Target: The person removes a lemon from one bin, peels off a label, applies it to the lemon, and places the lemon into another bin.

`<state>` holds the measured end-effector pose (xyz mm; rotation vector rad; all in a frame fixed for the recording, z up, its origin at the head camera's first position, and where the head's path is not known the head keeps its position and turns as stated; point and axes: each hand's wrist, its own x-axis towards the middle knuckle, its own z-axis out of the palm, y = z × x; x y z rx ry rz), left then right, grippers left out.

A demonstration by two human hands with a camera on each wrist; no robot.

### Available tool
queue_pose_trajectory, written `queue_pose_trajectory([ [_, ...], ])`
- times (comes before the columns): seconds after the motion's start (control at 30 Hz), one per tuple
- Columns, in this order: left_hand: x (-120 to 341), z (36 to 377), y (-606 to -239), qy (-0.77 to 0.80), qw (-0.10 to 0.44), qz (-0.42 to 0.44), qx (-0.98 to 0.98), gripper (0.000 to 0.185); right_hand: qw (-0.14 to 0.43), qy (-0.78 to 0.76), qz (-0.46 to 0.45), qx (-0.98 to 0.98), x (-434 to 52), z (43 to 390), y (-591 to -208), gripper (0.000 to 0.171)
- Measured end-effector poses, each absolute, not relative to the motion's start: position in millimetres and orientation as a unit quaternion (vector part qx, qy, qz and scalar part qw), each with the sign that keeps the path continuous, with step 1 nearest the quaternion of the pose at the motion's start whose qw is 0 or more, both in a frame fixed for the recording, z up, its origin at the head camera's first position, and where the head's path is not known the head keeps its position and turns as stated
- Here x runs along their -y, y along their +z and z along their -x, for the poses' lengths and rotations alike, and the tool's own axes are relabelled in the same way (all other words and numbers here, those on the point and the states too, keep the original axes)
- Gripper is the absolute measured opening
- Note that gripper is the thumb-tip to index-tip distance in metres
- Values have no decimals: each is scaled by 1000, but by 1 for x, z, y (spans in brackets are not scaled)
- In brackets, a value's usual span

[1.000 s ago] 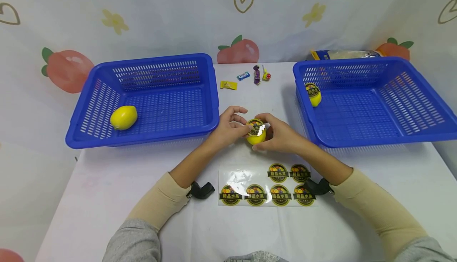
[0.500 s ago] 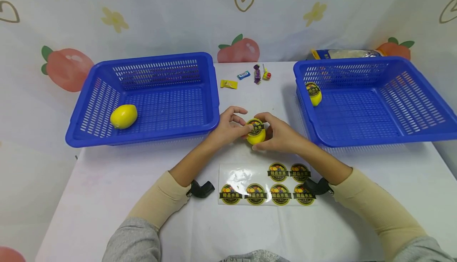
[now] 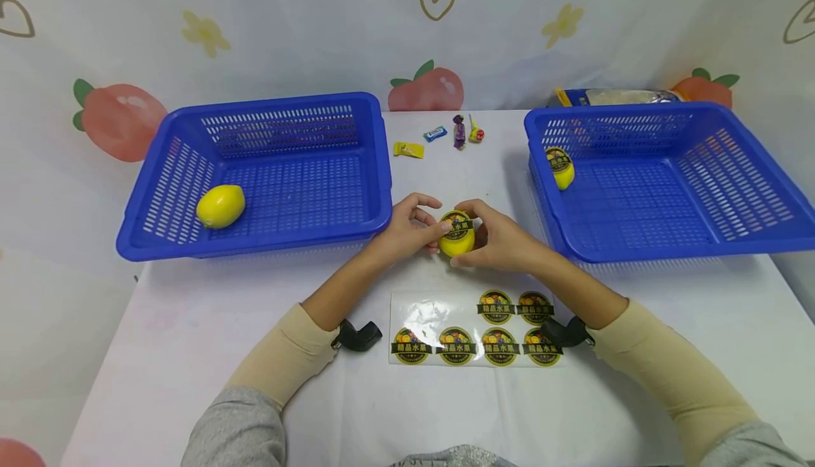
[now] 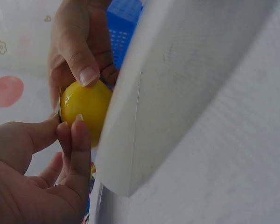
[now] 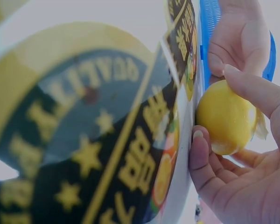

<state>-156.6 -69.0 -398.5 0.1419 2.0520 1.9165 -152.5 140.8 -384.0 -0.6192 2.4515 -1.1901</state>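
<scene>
Yellow and round, the lemon (image 3: 457, 239) sits between both hands just above the white table (image 3: 191, 339), directly behind the sticker sheet (image 3: 474, 330), which serves as the landmark here. To the left of the sheet and further back stands the left blue basket (image 3: 172, 170), with a plain lemon (image 3: 220, 206) lying in its left part.

The left hand (image 3: 407, 226) comes in from the sheet's left rear. Its thumb tip presses on the left edge of the round sticker (image 3: 457, 222) on top of the lemon, the index finger is arched above, and the other fingers are loosely curled; the left wrist view shows thumb and finger pinching the sticker's edge against the fruit.

The right hand (image 3: 499, 239) cups the lemon from the sheet's right rear, thumb below and curled fingers over the top, gripping it.

Far behind the sheet lie a few wrapped sweets (image 3: 458, 131). To the sheet's right rear stands the right blue basket (image 3: 732, 240), with a labelled lemon (image 3: 560, 167) in its near left corner.

Compared with a second ago, the hands and lemon sit in almost the same spot; the left thumb has slid further onto the sticker, which now lies flatter on the fruit.
</scene>
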Motion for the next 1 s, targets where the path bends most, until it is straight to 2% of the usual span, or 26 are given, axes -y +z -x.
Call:
queue_pose_trajectory([
  [0.3, 67, 156, -396, 694, 211, -29, -688, 34, 181, -438, 230, -850, -141, 153, -384, 83],
  [1.0, 74, 157, -400, 710, 267, -7, -652, 49, 211, -473, 238, -822, -140, 153, -386, 81],
])
